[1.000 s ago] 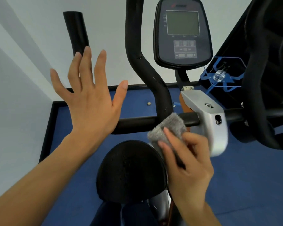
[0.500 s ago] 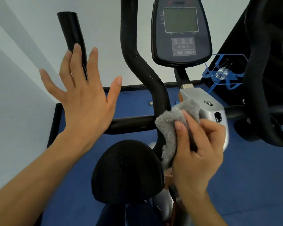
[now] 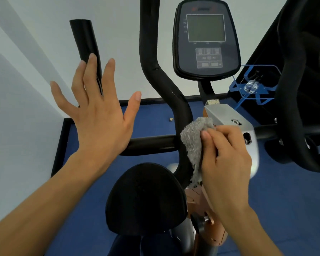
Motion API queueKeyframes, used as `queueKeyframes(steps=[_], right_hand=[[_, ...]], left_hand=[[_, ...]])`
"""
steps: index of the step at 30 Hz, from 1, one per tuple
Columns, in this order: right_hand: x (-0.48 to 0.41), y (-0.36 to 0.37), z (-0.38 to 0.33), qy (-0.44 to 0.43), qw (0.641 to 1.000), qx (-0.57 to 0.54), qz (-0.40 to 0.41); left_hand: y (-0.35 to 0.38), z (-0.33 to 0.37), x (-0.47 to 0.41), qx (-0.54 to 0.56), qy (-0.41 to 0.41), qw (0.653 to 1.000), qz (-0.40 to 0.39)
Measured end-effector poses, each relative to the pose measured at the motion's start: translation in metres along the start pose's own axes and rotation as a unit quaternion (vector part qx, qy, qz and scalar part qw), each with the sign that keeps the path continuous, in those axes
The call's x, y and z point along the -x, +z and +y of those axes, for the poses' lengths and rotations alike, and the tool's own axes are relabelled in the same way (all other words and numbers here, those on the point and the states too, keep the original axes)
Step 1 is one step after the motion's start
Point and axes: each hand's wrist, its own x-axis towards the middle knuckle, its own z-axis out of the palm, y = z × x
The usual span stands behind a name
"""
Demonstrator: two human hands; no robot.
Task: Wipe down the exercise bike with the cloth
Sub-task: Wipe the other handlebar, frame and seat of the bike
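Observation:
The exercise bike fills the view: a black curved handlebar stem point(image 3: 161, 80), a console with a grey screen point(image 3: 206, 39), a black padded seat point(image 3: 146, 198) and a silver bracket point(image 3: 229, 117). My right hand point(image 3: 227, 159) grips a fluffy grey cloth point(image 3: 194, 141) and presses it against the stem where it meets the silver bracket and the horizontal bar point(image 3: 151, 145). My left hand point(image 3: 98, 115) hovers with fingers spread, holding nothing, in front of the left handlebar tube point(image 3: 87, 48) and not clearly touching it.
Blue floor point(image 3: 275, 200) lies under the bike, with a white wall point(image 3: 26, 71) on the left and behind. A blue wire bottle cage point(image 3: 251, 85) sits right of the console. More black equipment point(image 3: 303, 89) crowds the right side.
My right hand has carried the cloth up and to the right along the stem toward the silver bracket. My left hand stays raised with fingers spread, roughly in place.

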Motion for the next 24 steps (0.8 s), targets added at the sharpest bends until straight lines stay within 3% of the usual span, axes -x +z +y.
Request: queueKeyframes(steps=[5, 12, 20, 24], right_hand=[[-0.008, 0.003, -0.011, 0.041, 0.991, -0.093, 0.084], [-0.022, 0.015, -0.027, 0.041, 0.997, -0.055, -0.041], [-0.034, 0.021, -0.040, -0.005, 0.999, -0.041, 0.003], [-0.051, 0.024, -0.039, 0.040, 0.992, -0.121, -0.022]], left_hand=[[-0.005, 0.001, 0.000, 0.001, 0.000, 1.000, -0.015], [-0.008, -0.006, -0.036, 0.019, -0.013, 1.000, 0.013], [0.006, -0.006, -0.044, -0.026, -0.001, 1.000, 0.002], [0.004, -0.006, -0.045, -0.021, -0.004, 1.000, -0.005]])
